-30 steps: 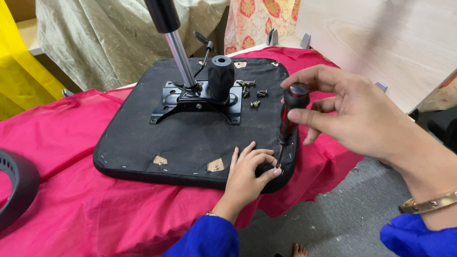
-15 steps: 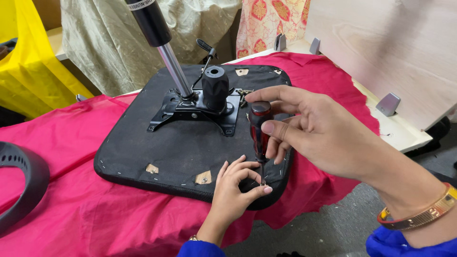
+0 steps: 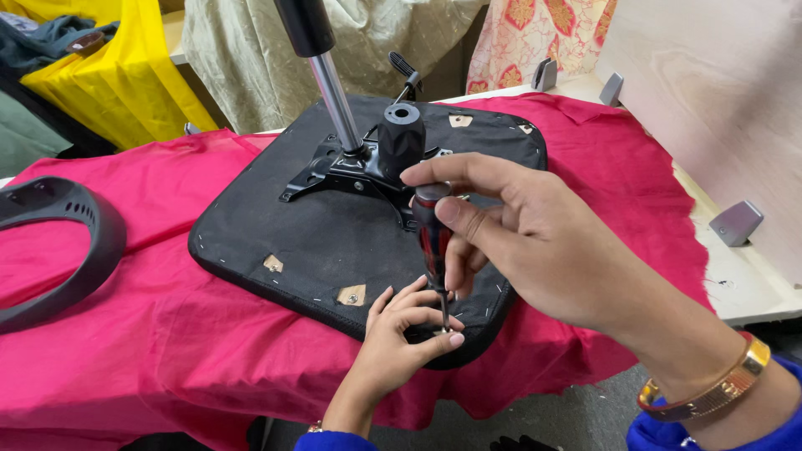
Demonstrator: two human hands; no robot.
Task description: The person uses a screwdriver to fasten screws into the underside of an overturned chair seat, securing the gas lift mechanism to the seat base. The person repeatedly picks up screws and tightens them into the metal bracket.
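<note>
An upturned black chair seat lies on a red cloth, with a black metal mechanism and a gas lift cylinder standing on it. My right hand grips a red and black screwdriver held upright, its tip down at the seat's near edge. My left hand rests on that edge, fingers pinched around the screwdriver tip and a small screw there.
A curved black plastic chair part lies at the left on the cloth. Yellow fabric and beige cloth hang behind. A light wooden board with grey brackets stands at the right. Grey floor shows below.
My right hand has brought the screwdriver down and nearer, from above the loose screws to the seat's near edge. My left hand stayed at the edge, and its fingers now close around the tip.
</note>
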